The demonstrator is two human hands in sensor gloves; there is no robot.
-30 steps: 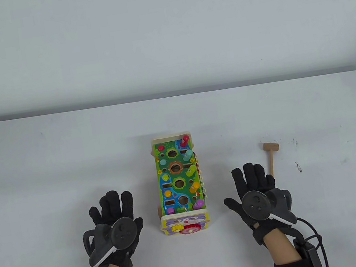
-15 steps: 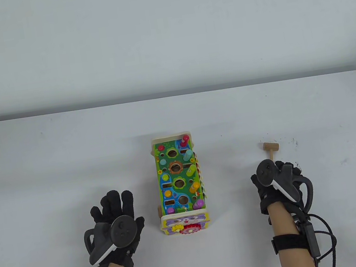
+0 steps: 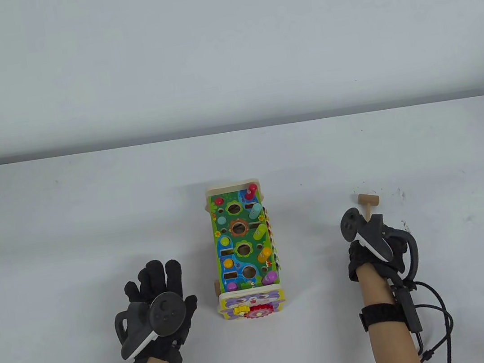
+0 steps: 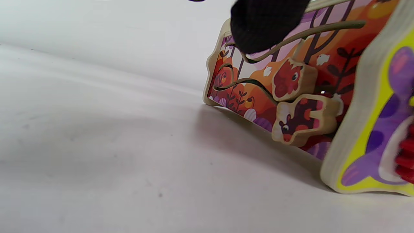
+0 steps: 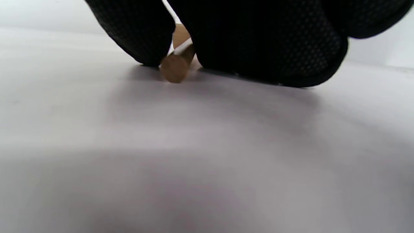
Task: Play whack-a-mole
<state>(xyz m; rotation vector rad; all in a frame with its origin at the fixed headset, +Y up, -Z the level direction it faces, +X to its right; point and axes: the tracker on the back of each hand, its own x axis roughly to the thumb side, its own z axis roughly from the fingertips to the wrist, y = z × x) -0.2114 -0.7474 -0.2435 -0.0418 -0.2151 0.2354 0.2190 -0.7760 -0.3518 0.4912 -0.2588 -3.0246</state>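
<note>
The wooden whack-a-mole toy (image 3: pixel 242 245) stands mid-table, with coloured pegs (image 3: pixel 259 232) sticking up along its right side and round holes down its middle. The small wooden hammer (image 3: pixel 367 200) lies on the table to its right. My right hand (image 3: pixel 372 228) is over the hammer's handle. In the right wrist view the thumb (image 5: pixel 136 29) and fingers (image 5: pixel 265 38) close on the handle end (image 5: pixel 174 68), which still touches the table. My left hand (image 3: pixel 158 276) rests flat and open on the table left of the toy. One left fingertip (image 4: pixel 265 26) shows before the toy's painted side (image 4: pixel 291 81).
The toy's near end bears a purple animal face with a red gear (image 3: pixel 259 311). Cables (image 3: pixel 440 320) trail from my right wrist. The white table (image 3: pixel 48 219) ends at a far edge against a pale wall, and its right corner is rounded.
My right hand moved right from beside the toy, turned on its side and closed around the hammer's handle. The left hand and the toy stayed put.
</note>
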